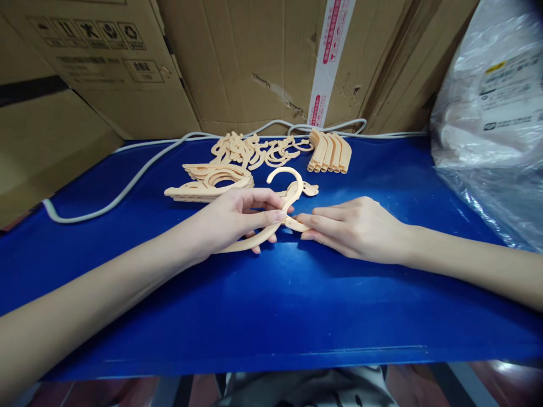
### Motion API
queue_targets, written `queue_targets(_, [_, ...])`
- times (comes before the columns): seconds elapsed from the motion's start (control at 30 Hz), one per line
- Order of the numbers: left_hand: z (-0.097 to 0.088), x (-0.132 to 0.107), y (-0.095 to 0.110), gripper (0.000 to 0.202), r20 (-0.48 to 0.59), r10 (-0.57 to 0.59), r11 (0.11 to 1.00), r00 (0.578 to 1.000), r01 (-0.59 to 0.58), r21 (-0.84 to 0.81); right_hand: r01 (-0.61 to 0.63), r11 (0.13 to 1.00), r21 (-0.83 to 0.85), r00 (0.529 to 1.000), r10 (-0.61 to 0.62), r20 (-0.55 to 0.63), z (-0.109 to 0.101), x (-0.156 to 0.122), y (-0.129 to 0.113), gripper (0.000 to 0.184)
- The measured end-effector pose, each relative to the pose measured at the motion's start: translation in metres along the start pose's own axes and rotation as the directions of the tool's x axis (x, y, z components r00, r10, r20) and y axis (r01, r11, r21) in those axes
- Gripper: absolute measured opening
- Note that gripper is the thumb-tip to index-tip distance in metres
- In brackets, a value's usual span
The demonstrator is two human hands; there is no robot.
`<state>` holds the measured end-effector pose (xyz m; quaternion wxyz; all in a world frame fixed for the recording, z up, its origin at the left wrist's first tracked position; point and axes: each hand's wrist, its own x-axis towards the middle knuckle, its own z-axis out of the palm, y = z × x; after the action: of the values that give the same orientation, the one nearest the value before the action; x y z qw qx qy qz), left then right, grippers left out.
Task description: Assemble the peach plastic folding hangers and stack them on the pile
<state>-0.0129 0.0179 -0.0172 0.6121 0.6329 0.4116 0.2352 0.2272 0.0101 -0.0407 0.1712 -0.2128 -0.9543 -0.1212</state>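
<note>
Cream-coloured plastic clothes hanger (294, 199) is in both your hands, over the glossy blue table sheet (271, 316); its round hook arches away from you, open tip to the left; its long curved arm runs left and toward you, a short piece slanting right. Your left hand (233, 217) pinches it between thumb and fingers at the hook's base; your right hand (358, 229), fingers close together, pinches the short piece's end. Just past your left hand lies a stack of flat cream plastic pieces (186, 194); farther back come a jumbled heap of curly cream plastic parts (235, 150) and a neat row of bent cream tubes (330, 151), round open ends toward you; a smooth pale-grey cable (138, 179) winds left and behind; at right slumps a crinkled clear plastic bag (466, 118), its label too small to read; behind, a brown cardboard box (106, 42) shows black handling symbols and a framed "合格证"; white tape (331, 51) on the cardboard beside it has red printed bands.
</note>
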Motion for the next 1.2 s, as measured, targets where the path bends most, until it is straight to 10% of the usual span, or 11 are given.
queue_targets(1.2, [0.012,-0.011,0.006,0.014,-0.003,0.111,0.936,0.994,-0.103,0.335,-0.071,0.979,0.193,0.996,0.06,0.065,-0.005,0.003,0.002,0.034])
